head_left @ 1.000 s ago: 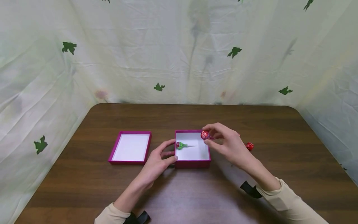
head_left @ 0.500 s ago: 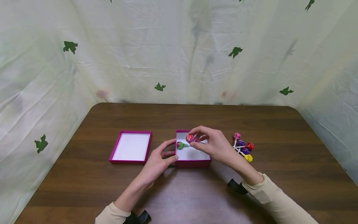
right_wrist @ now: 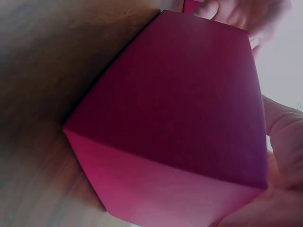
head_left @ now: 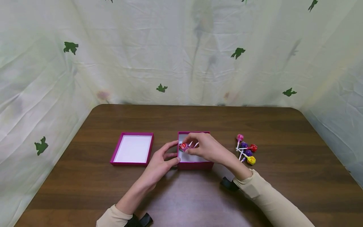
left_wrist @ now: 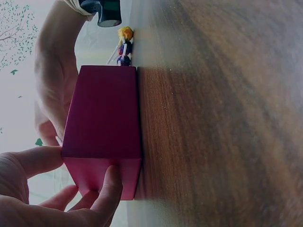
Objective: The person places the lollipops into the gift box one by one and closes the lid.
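My right hand (head_left: 205,148) is down inside the magenta box (head_left: 195,165), fingers curled and pinching a red-wrapped lollipop (head_left: 183,146) by its stick, the wrapped head lying low at the box's left inner wall — whether it touches the white floor I cannot tell, since my own fingers cover most of the inside. My left hand (head_left: 160,165) steadies that box from outside: the thumb lies along the near left corner and the fingers (left_wrist: 111,189) press against the left side wall, gently curved round the corner rather than clamped; the left wrist view shows them on the dark pink wall (left_wrist: 104,113) with the box flat on the table. From the right wrist I see only the outer wall of the box (right_wrist: 180,109), close and large, with fingertips of the other hand at its far edge. To the left, apart from the box, lies the matching lid (head_left: 132,149), open side up, white within. On the right of the box, well clear of it, sits a small cluster of lollipops (head_left: 246,150) — pink, purple, red and yellow heads, sticks crossing. All of it rests on the dark wooden table (head_left: 181,195), with a pale cloth printed with green leaves (head_left: 181,50) hung behind and to both sides.
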A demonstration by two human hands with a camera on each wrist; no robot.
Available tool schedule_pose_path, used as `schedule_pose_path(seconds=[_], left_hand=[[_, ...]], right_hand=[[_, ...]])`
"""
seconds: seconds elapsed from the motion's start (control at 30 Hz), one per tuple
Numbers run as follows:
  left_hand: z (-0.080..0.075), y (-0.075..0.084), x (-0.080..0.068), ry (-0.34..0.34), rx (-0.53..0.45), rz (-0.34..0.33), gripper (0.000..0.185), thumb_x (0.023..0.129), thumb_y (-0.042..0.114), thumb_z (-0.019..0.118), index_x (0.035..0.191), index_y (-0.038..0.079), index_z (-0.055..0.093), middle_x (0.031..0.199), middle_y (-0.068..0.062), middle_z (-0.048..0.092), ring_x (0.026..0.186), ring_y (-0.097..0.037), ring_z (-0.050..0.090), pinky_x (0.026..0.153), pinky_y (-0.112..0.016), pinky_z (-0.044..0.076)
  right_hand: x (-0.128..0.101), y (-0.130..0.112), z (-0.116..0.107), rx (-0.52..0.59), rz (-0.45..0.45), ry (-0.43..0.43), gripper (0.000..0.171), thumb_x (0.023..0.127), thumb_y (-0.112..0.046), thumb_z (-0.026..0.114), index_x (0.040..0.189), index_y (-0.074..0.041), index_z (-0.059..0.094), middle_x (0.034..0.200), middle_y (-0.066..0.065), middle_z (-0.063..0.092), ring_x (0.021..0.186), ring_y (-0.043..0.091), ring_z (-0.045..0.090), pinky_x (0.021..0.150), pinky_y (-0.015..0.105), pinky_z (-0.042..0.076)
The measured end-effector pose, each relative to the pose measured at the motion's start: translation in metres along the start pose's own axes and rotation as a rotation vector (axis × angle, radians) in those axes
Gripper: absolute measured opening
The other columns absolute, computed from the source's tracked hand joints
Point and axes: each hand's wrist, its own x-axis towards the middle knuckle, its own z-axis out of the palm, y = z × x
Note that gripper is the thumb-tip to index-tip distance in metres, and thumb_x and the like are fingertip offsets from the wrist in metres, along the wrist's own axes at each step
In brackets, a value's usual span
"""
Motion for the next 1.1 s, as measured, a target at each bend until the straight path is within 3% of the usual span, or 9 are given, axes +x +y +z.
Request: schedule_pose_path(seconds=[0.47,0.83,1.1], left_hand=[[0.001,0.001,0.000,-0.005,-0.013,0.007,0.056,0.090,0.009,0.067,0.143,0.019,0.051,0.147,-0.003,0.045,0.117,-0.027,0.058,0.090,-0.045,0.051],[0.001,0.001,-0.001,0.003,-0.013,0.000,0.056,0.090,0.009,0.067,0.142,0.020,0.052,0.144,-0.005,0.047,0.118,-0.027,0.057,0.090,-0.044,0.051],[0.001,0.001,-0.001,0.005,-0.020,0.003,0.056,0.090,0.008,0.067,0.143,0.018,0.051,0.145,-0.005,0.046,0.118,-0.027,0.057,0.089,-0.043,0.051]], right_hand=[[0.018,0.002,0.010,-0.129,0.035,-0.081,0.021,0.079,-0.014,0.082,0.098,-0.017,0.074,0.082,-0.011,0.067,0.075,0.009,0.060,0.069,0.028,0.049],[0.023,0.003,0.019,-0.168,0.071,-0.022,0.020,0.079,-0.009,0.081,0.097,-0.015,0.075,0.080,-0.007,0.067,0.076,0.010,0.059,0.071,0.029,0.049],[0.022,0.004,0.022,-0.133,0.062,0.024,0.020,0.078,-0.002,0.080,0.094,-0.011,0.071,0.081,-0.002,0.068,0.077,0.010,0.061,0.073,0.031,0.050]])
